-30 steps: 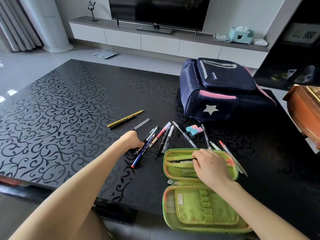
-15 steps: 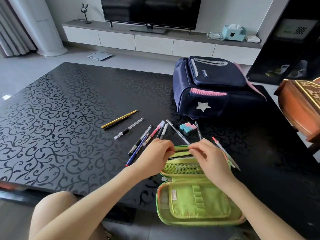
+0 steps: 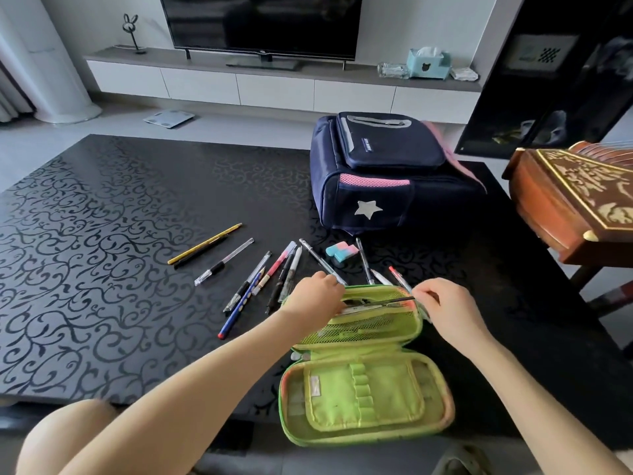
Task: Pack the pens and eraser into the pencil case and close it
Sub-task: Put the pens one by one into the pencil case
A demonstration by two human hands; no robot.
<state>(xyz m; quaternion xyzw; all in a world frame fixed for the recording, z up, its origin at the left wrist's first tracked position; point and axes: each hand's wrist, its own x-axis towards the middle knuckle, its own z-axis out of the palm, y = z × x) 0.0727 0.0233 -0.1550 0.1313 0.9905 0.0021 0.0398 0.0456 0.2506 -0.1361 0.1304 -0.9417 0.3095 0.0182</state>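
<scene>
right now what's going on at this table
A person is packing a green pencil case that lies open at the near edge of the black table. The right hand pinches one end of a dark pen laid across the case's far half. The left hand curls at the other end; what it grips is hidden. About a dozen loose pens and the eraser lie unpacked on the table, in front of a backpack.

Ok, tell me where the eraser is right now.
The eraser lies on the black table, right of centre in the head view, just in front of the backpack and beyond the open pencil case.
</scene>
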